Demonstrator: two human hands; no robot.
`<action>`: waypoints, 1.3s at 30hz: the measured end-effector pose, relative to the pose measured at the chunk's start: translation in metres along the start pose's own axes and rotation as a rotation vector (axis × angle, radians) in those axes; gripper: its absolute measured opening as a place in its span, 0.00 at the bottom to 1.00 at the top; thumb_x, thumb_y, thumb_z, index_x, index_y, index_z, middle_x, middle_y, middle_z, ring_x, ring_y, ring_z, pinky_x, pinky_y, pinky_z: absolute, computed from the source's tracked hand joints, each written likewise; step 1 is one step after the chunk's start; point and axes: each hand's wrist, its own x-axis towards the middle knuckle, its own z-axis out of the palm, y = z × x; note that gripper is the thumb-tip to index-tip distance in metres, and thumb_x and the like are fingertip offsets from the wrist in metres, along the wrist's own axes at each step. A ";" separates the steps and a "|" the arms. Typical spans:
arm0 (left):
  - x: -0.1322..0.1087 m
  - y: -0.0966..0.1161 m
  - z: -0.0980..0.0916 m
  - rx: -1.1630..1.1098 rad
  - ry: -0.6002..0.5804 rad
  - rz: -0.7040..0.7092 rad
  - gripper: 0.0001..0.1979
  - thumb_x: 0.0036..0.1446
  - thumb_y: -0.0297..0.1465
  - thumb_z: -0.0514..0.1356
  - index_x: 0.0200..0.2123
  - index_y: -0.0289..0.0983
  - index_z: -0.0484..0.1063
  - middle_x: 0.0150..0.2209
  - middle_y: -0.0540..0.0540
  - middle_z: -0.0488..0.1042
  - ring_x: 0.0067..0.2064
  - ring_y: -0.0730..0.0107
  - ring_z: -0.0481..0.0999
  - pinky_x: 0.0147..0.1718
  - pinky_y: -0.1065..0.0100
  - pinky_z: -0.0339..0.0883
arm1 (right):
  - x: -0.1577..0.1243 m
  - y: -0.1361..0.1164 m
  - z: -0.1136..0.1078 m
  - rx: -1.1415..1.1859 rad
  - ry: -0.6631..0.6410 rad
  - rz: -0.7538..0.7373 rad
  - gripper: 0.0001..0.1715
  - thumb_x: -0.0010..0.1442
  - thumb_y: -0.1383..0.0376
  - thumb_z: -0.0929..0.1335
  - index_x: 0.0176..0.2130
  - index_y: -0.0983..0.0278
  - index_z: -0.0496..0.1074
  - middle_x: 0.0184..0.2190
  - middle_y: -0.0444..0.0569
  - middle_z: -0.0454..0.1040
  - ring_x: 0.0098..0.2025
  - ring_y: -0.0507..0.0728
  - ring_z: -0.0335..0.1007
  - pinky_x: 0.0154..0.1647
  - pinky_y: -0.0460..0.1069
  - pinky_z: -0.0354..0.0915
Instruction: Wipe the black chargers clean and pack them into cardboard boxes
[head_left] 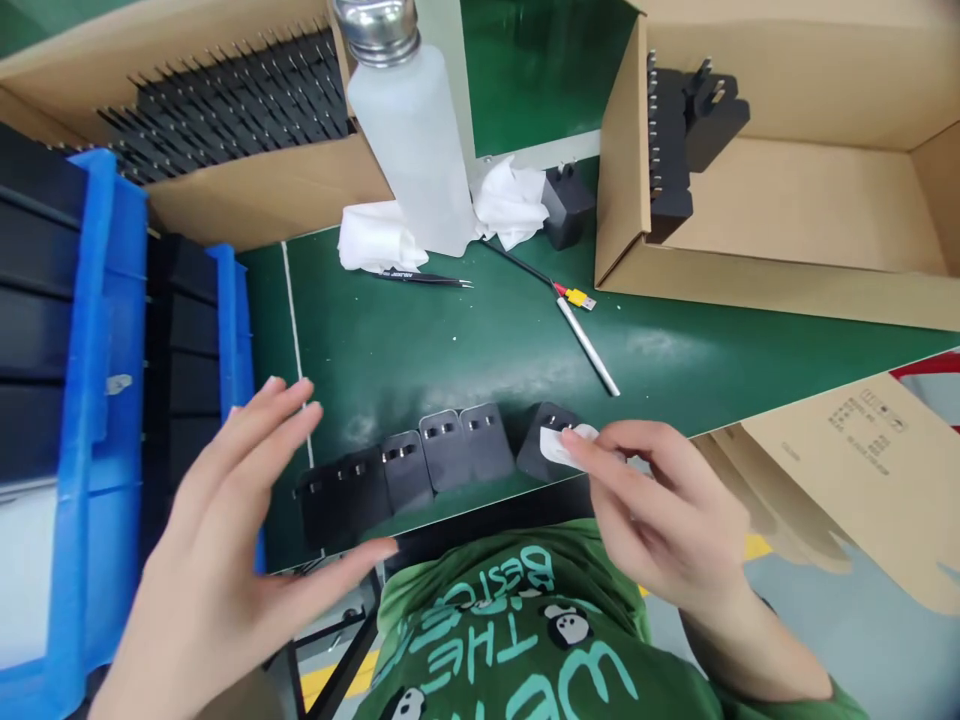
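Note:
My left hand [225,540] is spread open, thumb apart from the fingers, with nothing in it. Just beyond it, along the table's near edge, runs a row of black plug adapters [442,455] with metal prongs facing up. Pinched in my right hand [667,510] is a small piece of white cloth [559,447]. The cloth lies over part of a single black plug adapter [536,460] at the right of the row, apart from it. Whether it presses on the adapter I cannot tell.
Tweezers [420,278], a silver pen-like tool [589,347] and a yellow-red USB plug [576,297] lie mid-table. Behind stand a white bottle [420,140], crumpled wipes [511,203] and another adapter [568,207]. Cardboard boxes [787,285] hold adapters; blue bins [105,400] stand left.

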 end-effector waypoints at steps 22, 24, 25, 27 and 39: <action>0.075 0.057 0.057 0.013 -0.235 0.410 0.20 0.56 0.29 0.66 0.52 0.30 0.72 0.46 0.40 0.80 0.52 0.50 0.78 0.58 0.44 0.68 | 0.029 0.003 -0.005 -0.059 -0.481 -0.331 0.14 0.72 0.71 0.60 0.48 0.70 0.73 0.32 0.47 0.73 0.32 0.52 0.63 0.33 0.49 0.64; 0.076 0.058 0.056 0.028 -0.223 0.413 0.19 0.54 0.30 0.67 0.49 0.31 0.73 0.46 0.39 0.80 0.51 0.48 0.78 0.57 0.44 0.69 | 0.028 0.004 -0.009 0.085 -0.469 -0.286 0.14 0.71 0.73 0.61 0.50 0.69 0.73 0.33 0.47 0.71 0.33 0.51 0.64 0.31 0.47 0.65; 0.076 0.059 0.056 0.035 -0.214 0.416 0.19 0.53 0.31 0.68 0.48 0.31 0.73 0.46 0.39 0.79 0.51 0.48 0.78 0.57 0.44 0.69 | 0.027 0.004 -0.009 0.130 -0.390 -0.251 0.16 0.69 0.75 0.61 0.51 0.69 0.73 0.36 0.48 0.70 0.34 0.50 0.66 0.32 0.46 0.65; 0.077 0.061 0.056 0.040 -0.200 0.422 0.19 0.54 0.32 0.68 0.48 0.31 0.73 0.46 0.39 0.80 0.51 0.48 0.78 0.57 0.43 0.68 | 0.023 0.004 -0.003 0.125 -0.209 -0.183 0.20 0.65 0.80 0.63 0.54 0.70 0.73 0.41 0.50 0.68 0.38 0.50 0.68 0.35 0.46 0.68; 0.076 0.060 0.060 0.060 -0.167 0.409 0.22 0.50 0.32 0.71 0.47 0.31 0.74 0.44 0.42 0.81 0.53 0.47 0.78 0.59 0.44 0.67 | -0.006 -0.001 -0.005 0.018 -0.267 -0.136 0.19 0.63 0.82 0.62 0.47 0.69 0.74 0.44 0.53 0.67 0.42 0.53 0.67 0.38 0.47 0.70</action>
